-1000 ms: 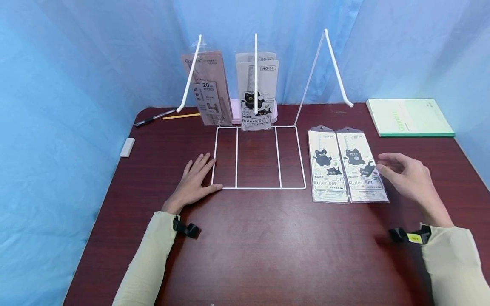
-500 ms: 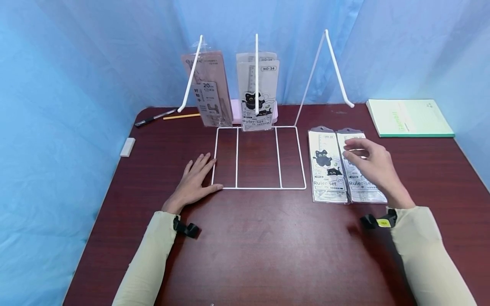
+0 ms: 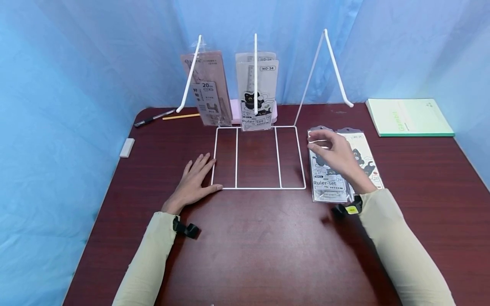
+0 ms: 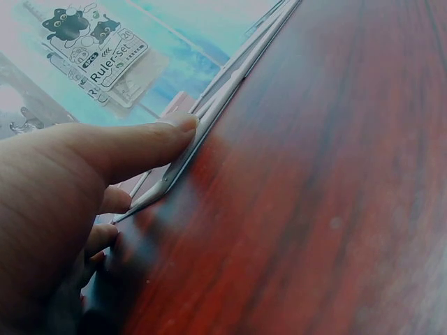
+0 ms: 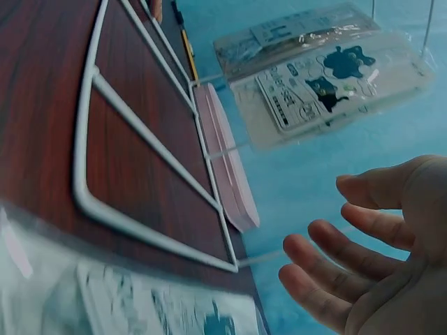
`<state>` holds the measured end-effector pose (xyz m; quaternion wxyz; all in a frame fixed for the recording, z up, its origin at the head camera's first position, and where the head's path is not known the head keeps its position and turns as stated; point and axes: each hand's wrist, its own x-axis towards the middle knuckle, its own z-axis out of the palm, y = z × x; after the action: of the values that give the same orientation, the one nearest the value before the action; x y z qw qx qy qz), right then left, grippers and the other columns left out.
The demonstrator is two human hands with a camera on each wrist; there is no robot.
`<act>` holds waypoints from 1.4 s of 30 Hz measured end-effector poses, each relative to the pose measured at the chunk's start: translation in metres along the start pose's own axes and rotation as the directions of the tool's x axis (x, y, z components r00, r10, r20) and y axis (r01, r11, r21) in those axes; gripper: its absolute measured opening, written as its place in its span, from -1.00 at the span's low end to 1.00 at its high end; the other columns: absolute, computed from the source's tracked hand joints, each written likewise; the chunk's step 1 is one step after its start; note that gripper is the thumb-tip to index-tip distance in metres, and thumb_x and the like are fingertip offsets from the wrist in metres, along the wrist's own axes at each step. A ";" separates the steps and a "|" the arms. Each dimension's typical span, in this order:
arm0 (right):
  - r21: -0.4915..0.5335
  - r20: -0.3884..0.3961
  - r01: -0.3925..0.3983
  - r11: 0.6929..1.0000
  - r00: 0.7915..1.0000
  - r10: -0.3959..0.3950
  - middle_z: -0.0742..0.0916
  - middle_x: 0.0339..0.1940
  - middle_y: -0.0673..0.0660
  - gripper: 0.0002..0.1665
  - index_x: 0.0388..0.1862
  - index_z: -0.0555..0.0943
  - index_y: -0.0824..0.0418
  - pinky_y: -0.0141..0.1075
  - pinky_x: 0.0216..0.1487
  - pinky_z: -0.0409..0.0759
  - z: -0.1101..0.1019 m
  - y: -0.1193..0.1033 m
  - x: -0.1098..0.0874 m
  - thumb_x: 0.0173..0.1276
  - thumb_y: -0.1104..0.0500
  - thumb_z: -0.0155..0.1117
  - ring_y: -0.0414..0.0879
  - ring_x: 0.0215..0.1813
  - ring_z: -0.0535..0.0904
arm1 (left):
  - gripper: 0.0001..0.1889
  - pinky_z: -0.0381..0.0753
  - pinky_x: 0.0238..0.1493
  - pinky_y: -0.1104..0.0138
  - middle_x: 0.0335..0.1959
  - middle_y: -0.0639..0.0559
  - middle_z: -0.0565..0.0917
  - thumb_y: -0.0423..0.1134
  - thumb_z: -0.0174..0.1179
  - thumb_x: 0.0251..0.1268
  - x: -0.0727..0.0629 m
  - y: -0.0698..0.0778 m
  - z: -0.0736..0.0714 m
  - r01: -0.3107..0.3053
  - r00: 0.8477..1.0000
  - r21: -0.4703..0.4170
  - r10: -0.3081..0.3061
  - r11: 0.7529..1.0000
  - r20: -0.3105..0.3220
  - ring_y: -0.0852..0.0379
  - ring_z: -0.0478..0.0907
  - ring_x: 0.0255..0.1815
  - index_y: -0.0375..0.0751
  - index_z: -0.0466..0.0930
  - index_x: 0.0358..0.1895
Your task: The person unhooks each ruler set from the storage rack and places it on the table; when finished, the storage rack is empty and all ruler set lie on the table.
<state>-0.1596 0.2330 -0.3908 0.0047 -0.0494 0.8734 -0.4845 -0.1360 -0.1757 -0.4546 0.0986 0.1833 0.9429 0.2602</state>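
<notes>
My left hand rests on the table with fingers spread, its fingertips and thumb at the left side of the white wire rack. In the left wrist view the thumb touches the rack's base wire. My right hand is over the left of two flat ruler sets, partly covering it. Its fingers are loosely bent, and the right wrist view shows nothing between them. The other ruler set lies alongside, with black cats on its card. More ruler sets hang from the rack's middle hook.
A pinkish ruler pack hangs on the left hook; the right hook bears nothing. Behind the rack lies a pink case. A green notebook is at back right. A pen, pencil and white eraser lie left.
My right hand has moved left, from beside the right ruler set, across it, to above the left one. The left hand has stayed at the rack's base.
</notes>
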 end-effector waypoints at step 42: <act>0.263 -0.035 -0.032 0.964 0.998 0.043 0.71 0.12 0.42 -0.54 0.16 0.57 0.44 -0.56 -0.01 0.58 0.078 -0.037 0.084 0.27 0.38 0.36 -0.40 -0.19 0.60 | -0.06 -0.30 0.66 -0.13 0.68 -0.11 -0.01 0.16 0.31 0.25 0.002 -0.001 0.001 0.004 1.000 0.024 -0.004 1.000 0.000 -0.12 -0.18 0.71 -0.11 0.09 0.60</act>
<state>-0.2354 0.1394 -0.3975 0.0025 -0.0221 0.8022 -0.5967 -0.1374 -0.1754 -0.4565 0.0970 0.1825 0.9463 0.2487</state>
